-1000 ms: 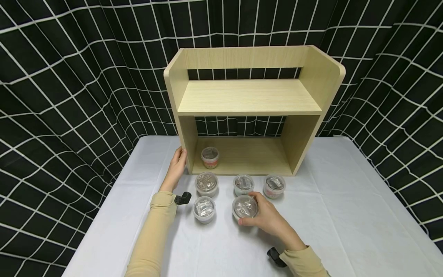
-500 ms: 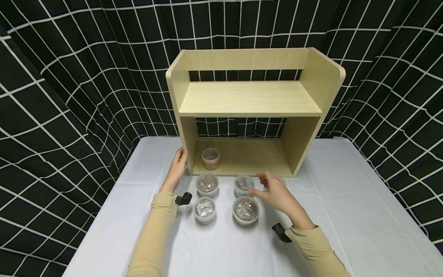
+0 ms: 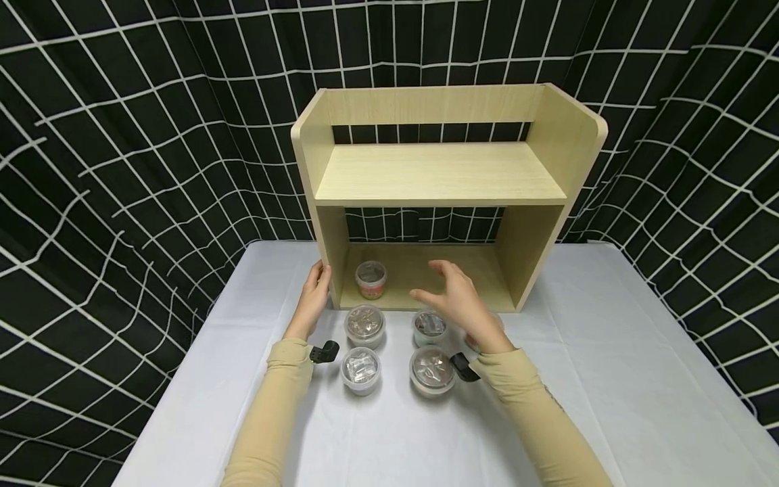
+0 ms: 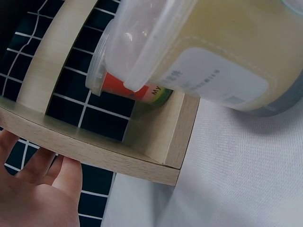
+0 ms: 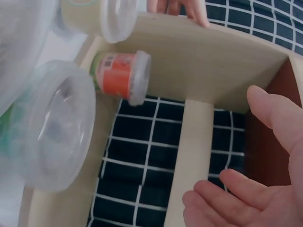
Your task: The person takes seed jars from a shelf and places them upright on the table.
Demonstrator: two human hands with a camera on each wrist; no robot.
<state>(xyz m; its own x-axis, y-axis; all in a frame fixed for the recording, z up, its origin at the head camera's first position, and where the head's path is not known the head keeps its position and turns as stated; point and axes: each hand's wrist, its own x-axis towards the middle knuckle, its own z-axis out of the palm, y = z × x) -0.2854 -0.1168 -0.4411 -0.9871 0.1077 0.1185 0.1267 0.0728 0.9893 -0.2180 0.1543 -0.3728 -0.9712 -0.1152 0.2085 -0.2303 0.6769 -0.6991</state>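
Observation:
My left hand (image 3: 309, 303) rests on the outer left side of the wooden shelf unit (image 3: 439, 174), its fingers extended along the panel. My right hand (image 3: 460, 306) holds nothing. Thumb and fingers are spread wide in front of the lower compartment, above a clear-lidded tub with teal at its side (image 3: 429, 326). Inside that compartment, at the left, stands a lidded tub with an orange-red label (image 5: 116, 74). Before the shelf are a tub at the left (image 3: 365, 325), a tub nearer me (image 3: 360, 370) and a wider tub (image 3: 433, 371). Behind my right wrist, another tub (image 3: 471, 343) is mostly hidden.
A white cloth covers the table (image 3: 608, 379). Black curtains with a white grid (image 3: 152, 135) hang behind and on both sides. The shelf's middle board (image 3: 438, 201) juts over the lower compartment.
My right hand has let go of the wider tub, lifted, passed over the right-hand tub and moved forward and left to the lower compartment. My left hand stays against the shelf's side.

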